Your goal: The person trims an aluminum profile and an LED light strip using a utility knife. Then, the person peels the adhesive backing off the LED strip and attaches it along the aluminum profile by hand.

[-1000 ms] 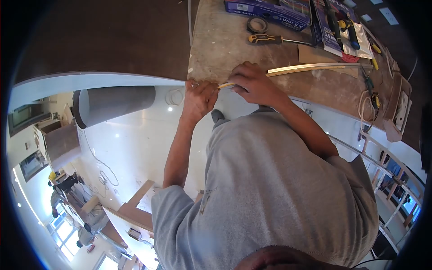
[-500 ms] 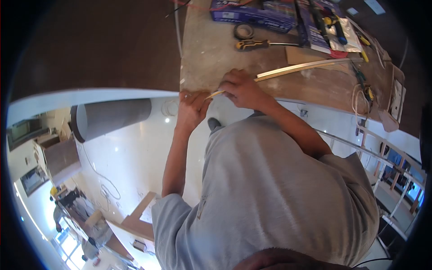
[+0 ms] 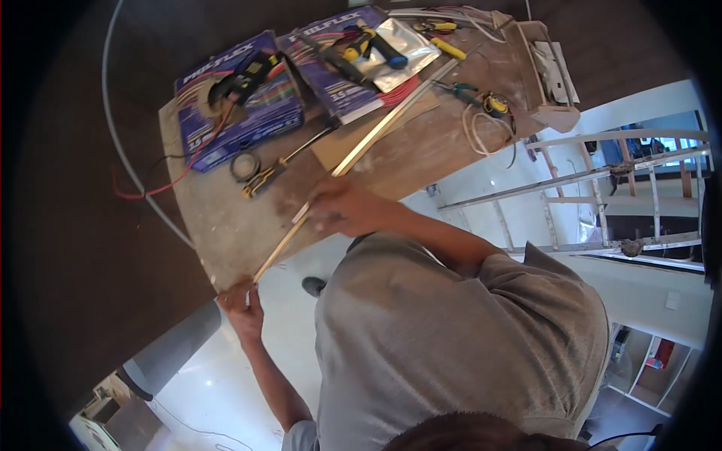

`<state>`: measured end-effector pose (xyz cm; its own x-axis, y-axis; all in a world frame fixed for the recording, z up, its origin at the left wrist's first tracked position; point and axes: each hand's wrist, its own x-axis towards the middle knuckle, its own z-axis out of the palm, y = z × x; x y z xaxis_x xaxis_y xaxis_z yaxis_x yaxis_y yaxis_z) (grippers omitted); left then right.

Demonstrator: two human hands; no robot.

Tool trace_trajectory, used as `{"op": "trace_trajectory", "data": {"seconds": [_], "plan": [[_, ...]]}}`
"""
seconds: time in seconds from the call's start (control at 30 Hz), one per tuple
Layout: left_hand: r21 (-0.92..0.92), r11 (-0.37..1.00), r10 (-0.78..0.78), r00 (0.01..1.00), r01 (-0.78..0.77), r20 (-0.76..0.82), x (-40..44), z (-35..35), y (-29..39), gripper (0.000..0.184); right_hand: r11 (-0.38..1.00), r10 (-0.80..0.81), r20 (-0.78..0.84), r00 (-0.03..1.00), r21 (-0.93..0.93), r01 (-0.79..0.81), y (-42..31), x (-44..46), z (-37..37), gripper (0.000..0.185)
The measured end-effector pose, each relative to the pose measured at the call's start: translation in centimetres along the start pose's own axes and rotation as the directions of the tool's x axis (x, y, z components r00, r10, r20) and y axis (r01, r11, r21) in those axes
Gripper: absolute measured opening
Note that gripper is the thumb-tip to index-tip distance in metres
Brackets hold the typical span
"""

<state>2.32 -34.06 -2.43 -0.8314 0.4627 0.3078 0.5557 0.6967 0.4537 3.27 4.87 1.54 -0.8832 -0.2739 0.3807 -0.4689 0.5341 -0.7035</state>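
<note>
My left hand (image 3: 242, 310) pinches the end of a thin yellowish strip (image 3: 280, 249) at the near left corner of the wooden worktop (image 3: 226, 233). The strip runs up to my right hand (image 3: 347, 208), whose fingers close round it and a long shiny metal channel (image 3: 383, 131). That channel slants from my right hand toward the far right of the worktop, and a short end of it shows left of the fingers. How strip and channel meet under the fingers is hidden. Just beyond my right hand lie a screwdriver (image 3: 265, 179) and a roll of tape (image 3: 244, 165).
Purple wire boxes (image 3: 267, 124) stand at the back, with a black and yellow tool (image 3: 248, 77) on one. Pliers (image 3: 460, 94), a tape measure (image 3: 494, 105) and a looped cable (image 3: 472, 135) lie at the right. Beyond the worktop's right side is a ladder (image 3: 556, 180).
My view has turned and shifted, bringing more of the worktop into sight. My hands are farther apart, and a longer stretch of the strip shows between them.
</note>
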Motion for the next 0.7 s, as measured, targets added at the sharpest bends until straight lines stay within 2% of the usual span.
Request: {"op": "trace_trajectory", "data": {"seconds": [0.07, 0.13, 0.17, 0.2, 0.23, 0.27, 0.3, 0.33, 0.4, 0.43, 0.47, 0.53, 0.57, 0.63, 0.7], "plan": [[-0.002, 1.000, -0.025, 1.000, 0.025, 0.015, 0.1, -0.2, 0.6, 0.013, 0.993, 0.080, -0.053, 0.995, -0.082, -0.084, 2.0, -1.7, -5.5, 0.024], [0.007, 0.998, -0.063, 0.998, 0.063, 0.026, 0.2, -0.4, 1.3, 0.015, 0.936, 0.223, -0.065, 0.973, -0.263, -0.233, 5.7, -4.7, -12.6, 0.023], [0.021, 0.996, -0.082, 0.996, 0.081, 0.025, 0.3, -0.4, 1.7, 0.015, 0.874, 0.280, -0.186, 0.942, -0.356, -0.331, 7.2, -6.2, -16.4, 0.022], [0.035, 0.994, -0.103, 0.994, 0.103, 0.025, 0.3, -0.3, 2.0, 0.015, 0.775, 0.304, -0.232, 0.924, -0.503, -0.382, 10.5, -8.5, -20.2, 0.025], [0.060, 0.992, -0.108, 0.994, 0.106, 0.025, 0.2, -0.3, 2.1, 0.013, 0.609, 0.390, -0.344, 0.854, -0.599, -0.520, 9.9, -9.1, -23.8, 0.031], [0.061, 0.991, -0.122, 0.992, 0.120, 0.031, 0.2, -0.3, 2.2, 0.013, 0.532, 0.408, -0.433, 0.803, -0.602, -0.595, 10.6, -10.1, -26.3, 0.037], [0.074, 0.988, -0.140, 0.989, 0.137, 0.037, 0.2, -0.3, 2.2, 0.013, 0.404, 0.374, -0.424, 0.825, -0.726, -0.557, 12.2, -11.2, -28.7, 0.041], [0.088, 0.984, -0.161, 0.986, 0.157, 0.037, 0.2, -0.1, 2.3, 0.013, 0.411, 0.373, -0.410, 0.832, -0.732, -0.544, 13.6, -12.3, -30.8, 0.041], [0.142, 0.974, -0.181, 0.983, 0.176, 0.029, 0.0, -0.3, 2.4, 0.013, 0.531, 0.512, -0.203, 0.835, -0.689, -0.493, 16.1, -13.8, -33.2, 0.043], [0.116, 0.975, -0.191, 0.981, 0.188, 0.017, 0.1, -0.3, 2.4, 0.012, 0.496, 0.635, -0.130, 0.762, -0.688, -0.530, 16.4, -13.6, -33.9, 0.050], [0.088, 0.976, -0.199, 0.980, 0.198, 0.010, 0.1, -0.3, 2.6, 0.012, 0.497, 0.634, -0.122, 0.763, -0.691, -0.524, 16.6, -13.6, -34.1, 0.050], [0.148, 0.965, -0.219, 0.976, 0.216, 0.004, -0.2, -0.5, 3.2, 0.009, 0.474, 0.506, -0.040, 0.862, -0.822, -0.316, 16.9, -13.5, -34.0, 0.051], [0.154, 0.963, -0.222, 0.975, 0.220, 0.000, -0.3, -0.7, 3.2, 0.008, 0.477, 0.504, -0.035, 0.863, -0.822, -0.312, 17.4, -13.3, -34.1, 0.051], [0.198, 0.955, -0.227, 0.974, 0.223, -0.001, -0.6, -0.9, 2.8, 0.006, 0.572, 0.367, -0.037, 0.929, -0.779, -0.257, 18.1, -13.1, -33.9, 0.043], [0.194, 0.954, -0.231, 0.973, 0.227, -0.001, -1.0, -1.0, 2.3, 0.006, 0.630, 0.426, -0.005, 0.905, -0.716, -0.300, 19.1, -12.8, -34.5, 0.038]]}}
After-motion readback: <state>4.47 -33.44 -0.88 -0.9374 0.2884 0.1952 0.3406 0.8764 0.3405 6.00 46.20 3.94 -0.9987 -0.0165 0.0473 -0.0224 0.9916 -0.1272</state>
